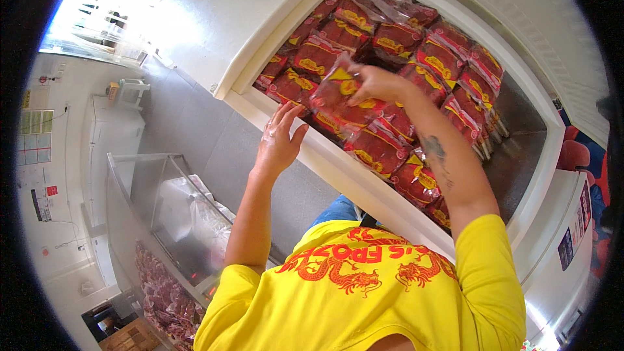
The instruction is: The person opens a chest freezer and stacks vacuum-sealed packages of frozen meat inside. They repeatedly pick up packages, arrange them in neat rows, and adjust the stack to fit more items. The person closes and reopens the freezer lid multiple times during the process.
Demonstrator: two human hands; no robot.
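Observation:
My right hand reaches into an open white chest freezer and pinches a clear plastic pack of red meat with a red and yellow label. This pack is tilted and slightly blurred, above the other packs near the freezer's front wall. My left hand holds nothing; its fingers are apart at the front rim, with the fingertips close to a red and yellow pack. I cannot tell whether they touch it. Rows of similar packs fill most of the freezer, with a dark gap beyond my right hand.
Crumpled clear plastic lies over the far packs. The freezer's bare dark inner surface shows at the right. To the left stands a clear-walled case with reddish meat and white plastic bags. Grey floor lies between.

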